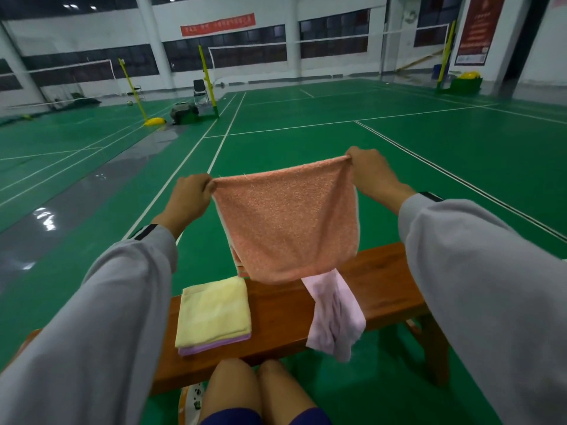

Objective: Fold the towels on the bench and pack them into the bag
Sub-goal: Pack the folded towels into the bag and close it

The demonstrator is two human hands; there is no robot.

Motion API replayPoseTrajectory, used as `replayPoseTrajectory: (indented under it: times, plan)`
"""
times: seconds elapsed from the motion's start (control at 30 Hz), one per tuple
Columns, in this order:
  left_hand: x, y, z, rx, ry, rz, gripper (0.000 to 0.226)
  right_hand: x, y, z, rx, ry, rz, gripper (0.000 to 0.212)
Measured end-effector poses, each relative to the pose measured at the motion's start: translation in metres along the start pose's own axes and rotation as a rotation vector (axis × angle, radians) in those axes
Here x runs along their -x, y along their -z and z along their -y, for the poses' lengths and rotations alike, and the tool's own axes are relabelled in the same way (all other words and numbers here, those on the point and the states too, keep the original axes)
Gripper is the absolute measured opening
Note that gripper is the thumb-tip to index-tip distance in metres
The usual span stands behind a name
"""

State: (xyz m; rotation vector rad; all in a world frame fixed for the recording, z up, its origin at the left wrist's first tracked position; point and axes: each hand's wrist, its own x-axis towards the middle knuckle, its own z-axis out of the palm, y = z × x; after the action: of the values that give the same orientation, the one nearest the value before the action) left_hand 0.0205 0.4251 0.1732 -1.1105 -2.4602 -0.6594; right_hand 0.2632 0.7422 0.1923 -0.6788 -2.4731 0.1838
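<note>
An orange towel (pixel 285 222) hangs doubled over in the air above the wooden bench (pixel 276 320). My left hand (pixel 188 199) pinches its upper left corner and my right hand (pixel 369 174) pinches its upper right corner. On the bench's left part lies a folded yellow towel (pixel 214 311) stacked on a folded purple towel (pixel 211 346). A crumpled pink towel (pixel 334 317) drapes over the bench's near edge, under the orange one. No bag can be clearly made out.
The bench stands on a green court floor (pixel 399 179) with white lines. My bare knees (pixel 260 391) are just before the bench, with a patterned white and orange thing (pixel 191 403) on the floor beside them. Net posts, a chair and gear stand far back.
</note>
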Motion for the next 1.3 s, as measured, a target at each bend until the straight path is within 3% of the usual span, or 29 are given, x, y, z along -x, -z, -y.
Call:
replayPoseTrajectory:
  times: [0.1, 0.27, 0.5, 0.6, 0.7, 0.77, 0.9, 1.13, 1.3]
  plan:
    - [-0.001, 0.001, -0.003, -0.051, 0.015, -0.026, 0.024, 0.001, -0.003, 0.000, -0.029, -0.009, -0.065, 0.020]
    - [0.001, -0.001, -0.009, -0.217, -0.001, 0.018, 0.006, 0.002, -0.006, -0.002, 0.035, -0.030, -0.028, 0.018]
    - [0.002, -0.016, -0.009, -0.250, 0.034, 0.068, 0.005, -0.002, -0.002, -0.010, -0.115, -0.052, -0.006, 0.009]
    - [-0.001, -0.025, -0.014, -0.032, 0.200, -0.037, 0.015, 0.001, -0.003, -0.017, -0.423, -0.162, -0.009, 0.013]
    - [-0.009, -0.030, -0.020, 0.659, 0.580, -0.143, 0.022, 0.002, -0.012, -0.025, -0.625, -0.246, -0.021, 0.014]
    - [-0.011, -0.034, -0.023, 0.929, 0.702, -0.145, 0.023, -0.001, -0.017, -0.026, -0.711, -0.320, -0.059, 0.015]
    - [-0.009, -0.046, -0.024, 0.946, 0.674, -0.137, 0.027, -0.004, -0.021, -0.021, -0.819, -0.459, -0.140, 0.022]
    - [-0.001, -0.056, -0.007, 0.906, 0.716, -0.146, 0.035, -0.003, -0.034, -0.022, -0.790, -0.470, -0.102, 0.035]
    - [0.005, -0.057, -0.005, 0.880, 0.677, -0.122, 0.035, -0.004, -0.048, -0.020, -0.761, -0.500, -0.092, 0.029]
